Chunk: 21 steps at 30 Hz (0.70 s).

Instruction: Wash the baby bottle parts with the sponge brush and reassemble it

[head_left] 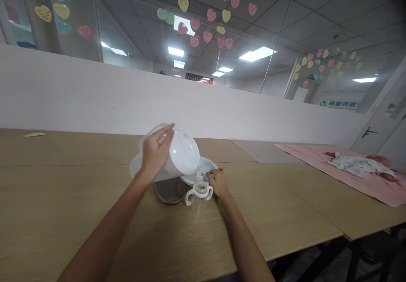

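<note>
My left hand (155, 149) grips a white, rounded container (184, 153) tilted on its side above the table, its round white end facing right. A translucent part (136, 163) shows at its left. Below it lies a dark, round tray-like piece (170, 190). A pale round plate (206, 164) lies behind a clear baby bottle (199, 191) with a white two-handled collar. At the plate's right edge, beside the bottle, my right hand (218, 182) has its fingers curled. What lies under those fingers is hidden; a small yellow-green bit shows below the hand.
On the wooden table (272, 214), a baby doll (355, 164) in patterned clothes lies on a pink cloth (304, 153) at the right. A thin pale piece (34, 134) rests at far left. Behind the table stands a white wall (95, 96) with glass above. A dark stool (369, 252) is lower right.
</note>
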Tool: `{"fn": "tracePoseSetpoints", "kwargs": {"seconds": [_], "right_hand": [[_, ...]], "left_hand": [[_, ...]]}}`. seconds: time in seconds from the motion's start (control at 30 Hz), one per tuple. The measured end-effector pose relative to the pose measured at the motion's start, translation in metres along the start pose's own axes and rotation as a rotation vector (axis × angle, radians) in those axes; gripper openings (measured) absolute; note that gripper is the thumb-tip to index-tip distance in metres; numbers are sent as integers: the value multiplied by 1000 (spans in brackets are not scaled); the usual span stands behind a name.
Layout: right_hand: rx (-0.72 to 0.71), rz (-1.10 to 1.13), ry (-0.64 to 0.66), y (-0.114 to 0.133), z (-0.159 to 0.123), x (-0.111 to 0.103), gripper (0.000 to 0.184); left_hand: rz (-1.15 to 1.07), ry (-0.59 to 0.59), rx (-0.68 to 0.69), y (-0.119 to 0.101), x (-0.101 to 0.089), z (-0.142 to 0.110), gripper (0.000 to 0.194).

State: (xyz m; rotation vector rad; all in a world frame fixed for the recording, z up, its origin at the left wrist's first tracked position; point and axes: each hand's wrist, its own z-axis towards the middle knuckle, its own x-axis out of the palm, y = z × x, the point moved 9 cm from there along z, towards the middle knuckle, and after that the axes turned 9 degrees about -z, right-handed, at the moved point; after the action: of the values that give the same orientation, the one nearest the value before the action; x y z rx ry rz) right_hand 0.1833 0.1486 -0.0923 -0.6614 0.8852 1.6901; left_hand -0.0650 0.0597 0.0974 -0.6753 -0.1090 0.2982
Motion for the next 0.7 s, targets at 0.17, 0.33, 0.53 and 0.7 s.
{"fn": "tracePoseSetpoints", "kwargs": {"seconds": [0.17,0.33,0.53,0.7], "right_hand": [[-12,4,-6,1,0,0,27],[-18,-6,-24,1,-1,-1,27],[-9,-17,-1,1,-1,1,26],[1,-14,8,2,-2,0,27]], "left_hand": [[-516,-377,-324,57,-52,17,33],[-738,-666,-368,85,-89,19,28],[-677,-782,-443,106,-108,15,27],[-544,-757,-576,131,-115,12,31]]}}
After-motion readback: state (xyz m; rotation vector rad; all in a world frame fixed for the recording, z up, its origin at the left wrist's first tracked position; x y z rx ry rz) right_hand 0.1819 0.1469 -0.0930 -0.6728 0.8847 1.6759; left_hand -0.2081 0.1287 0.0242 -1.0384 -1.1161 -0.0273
